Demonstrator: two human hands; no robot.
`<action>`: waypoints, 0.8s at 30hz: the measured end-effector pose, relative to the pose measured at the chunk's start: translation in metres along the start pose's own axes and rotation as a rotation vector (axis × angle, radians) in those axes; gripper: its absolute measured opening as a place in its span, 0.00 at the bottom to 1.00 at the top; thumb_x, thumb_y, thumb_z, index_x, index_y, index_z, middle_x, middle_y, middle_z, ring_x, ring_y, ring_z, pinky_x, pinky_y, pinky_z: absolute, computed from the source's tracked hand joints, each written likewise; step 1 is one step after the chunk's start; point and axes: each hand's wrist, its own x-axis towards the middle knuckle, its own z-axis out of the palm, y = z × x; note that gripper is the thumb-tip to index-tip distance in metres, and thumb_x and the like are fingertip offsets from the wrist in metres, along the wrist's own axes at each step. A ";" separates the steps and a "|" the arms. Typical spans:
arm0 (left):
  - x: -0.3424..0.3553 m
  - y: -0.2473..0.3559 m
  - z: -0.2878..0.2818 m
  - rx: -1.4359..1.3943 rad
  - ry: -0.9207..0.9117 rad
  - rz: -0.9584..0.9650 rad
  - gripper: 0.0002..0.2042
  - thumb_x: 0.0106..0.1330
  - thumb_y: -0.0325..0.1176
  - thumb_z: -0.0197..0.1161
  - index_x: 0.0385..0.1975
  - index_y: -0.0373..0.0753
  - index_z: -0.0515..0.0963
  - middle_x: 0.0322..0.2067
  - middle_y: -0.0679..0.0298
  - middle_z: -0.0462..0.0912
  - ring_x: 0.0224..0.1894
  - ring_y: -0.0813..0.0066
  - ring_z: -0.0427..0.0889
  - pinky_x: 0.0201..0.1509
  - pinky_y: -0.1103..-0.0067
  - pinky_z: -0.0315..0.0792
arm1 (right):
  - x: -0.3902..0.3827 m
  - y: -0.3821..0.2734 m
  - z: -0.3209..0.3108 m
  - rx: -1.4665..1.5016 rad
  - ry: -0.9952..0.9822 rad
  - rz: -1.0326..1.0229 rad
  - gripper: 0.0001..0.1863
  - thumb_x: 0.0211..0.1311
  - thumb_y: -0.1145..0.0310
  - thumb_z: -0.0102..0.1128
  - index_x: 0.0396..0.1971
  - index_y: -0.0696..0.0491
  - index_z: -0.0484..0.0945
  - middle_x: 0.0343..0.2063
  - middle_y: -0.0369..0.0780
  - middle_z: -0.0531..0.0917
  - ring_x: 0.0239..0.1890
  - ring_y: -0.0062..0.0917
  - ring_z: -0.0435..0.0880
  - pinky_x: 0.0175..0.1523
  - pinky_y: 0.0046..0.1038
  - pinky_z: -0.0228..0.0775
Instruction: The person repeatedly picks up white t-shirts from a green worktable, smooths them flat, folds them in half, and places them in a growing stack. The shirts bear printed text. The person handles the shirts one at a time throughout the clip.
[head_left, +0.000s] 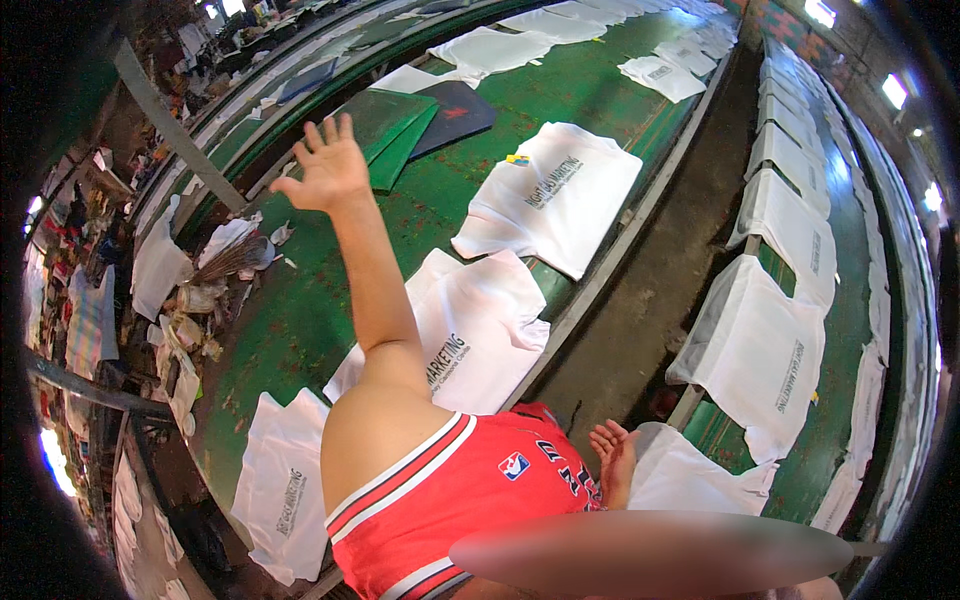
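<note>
My left arm reaches far out over a long green printing table (285, 345). Its hand (325, 165) is spread with nothing in it, beside a stack of flat green boards (390, 135) and a dark board (455, 115). Below the forearm lies a white T-shirt (480, 315) with dark printing, partly hidden by my arm and red top. Another printed T-shirt (560, 195) lies farther along, with a small yellow-and-blue piece on it. My right hand (613, 460) is held low near my body, empty, fingers extended, near a white T-shirt (695, 475) on the right-hand table.
A second green table (850, 400) on the right carries a row of white printed shirts (765, 345). A narrow dark aisle (610, 330) runs between the tables. Rags and a broom (218, 262) lie at the left edge, near a metal post (175, 120). A blurred patch covers the bottom.
</note>
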 end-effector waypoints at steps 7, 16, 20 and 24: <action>-0.031 0.069 0.108 -0.139 -0.504 0.097 0.53 0.63 0.81 0.36 0.78 0.55 0.25 0.80 0.57 0.29 0.80 0.44 0.27 0.80 0.43 0.28 | -0.003 -0.002 0.001 0.142 -0.012 -0.084 0.39 0.75 0.33 0.37 0.56 0.58 0.74 0.47 0.48 0.83 0.50 0.37 0.83 0.56 0.35 0.75; -0.106 -0.022 0.068 -0.695 -0.534 -0.933 0.28 0.69 0.53 0.63 0.58 0.35 0.78 0.54 0.56 0.84 0.59 0.56 0.79 0.71 0.60 0.68 | -0.013 0.006 0.019 0.055 -0.063 -0.110 0.40 0.75 0.33 0.37 0.58 0.58 0.74 0.47 0.47 0.83 0.49 0.36 0.84 0.56 0.34 0.75; -0.320 -0.110 0.008 0.018 -0.097 -1.328 0.14 0.75 0.45 0.59 0.38 0.39 0.79 0.34 0.62 0.84 0.41 0.73 0.83 0.48 0.78 0.78 | -0.036 0.017 0.003 0.052 -0.001 -0.107 0.39 0.76 0.35 0.39 0.58 0.60 0.73 0.47 0.46 0.83 0.49 0.34 0.84 0.56 0.33 0.75; -0.495 -0.075 -0.019 0.042 0.090 -2.379 0.13 0.76 0.43 0.56 0.38 0.41 0.80 0.30 0.68 0.83 0.29 0.77 0.81 0.34 0.80 0.77 | -0.067 0.019 -0.022 0.012 0.103 -0.237 0.33 0.77 0.42 0.46 0.58 0.61 0.73 0.48 0.46 0.83 0.50 0.32 0.83 0.59 0.34 0.74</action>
